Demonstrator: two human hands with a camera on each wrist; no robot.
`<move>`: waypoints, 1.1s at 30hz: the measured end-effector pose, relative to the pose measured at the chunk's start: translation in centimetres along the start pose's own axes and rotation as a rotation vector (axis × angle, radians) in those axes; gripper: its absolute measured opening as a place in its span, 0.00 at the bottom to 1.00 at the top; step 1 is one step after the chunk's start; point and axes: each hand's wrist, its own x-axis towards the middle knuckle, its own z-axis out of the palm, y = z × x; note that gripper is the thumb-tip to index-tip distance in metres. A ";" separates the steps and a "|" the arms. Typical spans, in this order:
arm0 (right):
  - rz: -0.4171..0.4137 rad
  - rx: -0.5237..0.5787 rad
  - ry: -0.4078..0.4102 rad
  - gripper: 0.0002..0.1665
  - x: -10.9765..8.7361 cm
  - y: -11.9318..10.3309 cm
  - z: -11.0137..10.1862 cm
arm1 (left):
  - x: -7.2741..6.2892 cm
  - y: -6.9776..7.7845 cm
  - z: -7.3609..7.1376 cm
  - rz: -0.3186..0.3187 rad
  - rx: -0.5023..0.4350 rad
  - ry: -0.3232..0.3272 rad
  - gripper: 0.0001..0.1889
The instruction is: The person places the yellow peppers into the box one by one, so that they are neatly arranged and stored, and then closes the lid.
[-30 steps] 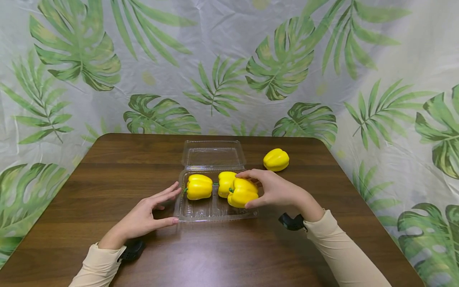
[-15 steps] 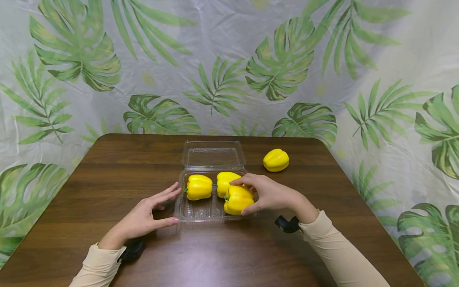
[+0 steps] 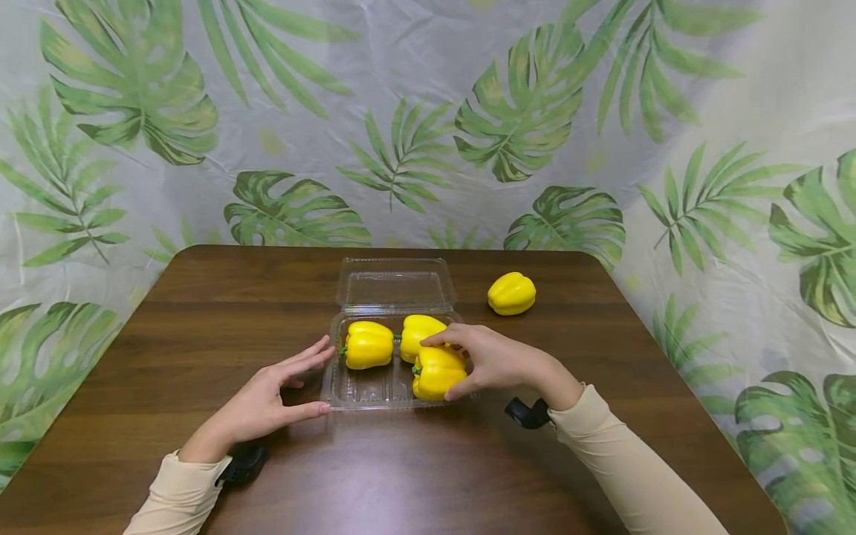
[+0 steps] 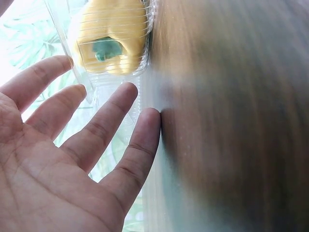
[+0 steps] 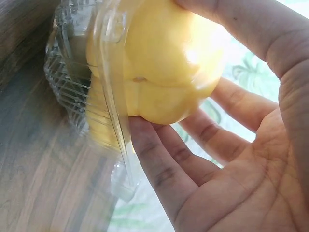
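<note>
My right hand (image 3: 498, 362) holds a yellow bell pepper (image 3: 438, 374) between thumb and fingers, low in the front right part of a clear plastic clamshell box (image 3: 368, 406). In the right wrist view the held pepper (image 5: 164, 63) overlaps the box's rim (image 5: 113, 96). Two more bell peppers lie inside the box: one on the left (image 3: 369, 345), its green stem facing left, and one at the back right (image 3: 417, 334), partly hidden by the hand. My left hand (image 3: 264, 401) touches the box's left side, fingers extended; its fingertips (image 4: 128, 92) are at the plastic wall.
The box's clear lid (image 3: 396, 286) lies folded back behind it. Another yellow bell pepper (image 3: 511, 294) lies on the brown wooden table (image 3: 221, 297) at the back right. A leaf-printed cloth (image 3: 401, 111) hangs behind the table.
My right hand has moved the held pepper left and nearer to me, lowering it into the front right of the box. The left hand stays at the box's side. The head view shifts slightly.
</note>
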 end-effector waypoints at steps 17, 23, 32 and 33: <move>0.022 -0.026 -0.045 0.49 0.3 0.1 0.1 | 0.0 0.0 0.0 -0.013 0.012 -0.001 0.43; 0.026 -0.008 -0.043 0.47 0.2 0.0 0.0 | 0.0 0.0 0.0 -0.013 0.010 -0.001 0.43; 0.020 -0.009 -0.030 0.39 0.4 0.3 0.3 | 0.0 0.1 0.0 -0.008 0.010 0.002 0.43; 0.016 -0.011 -0.029 0.39 0.4 0.4 0.3 | 0.0 0.1 0.0 -0.006 0.010 0.001 0.43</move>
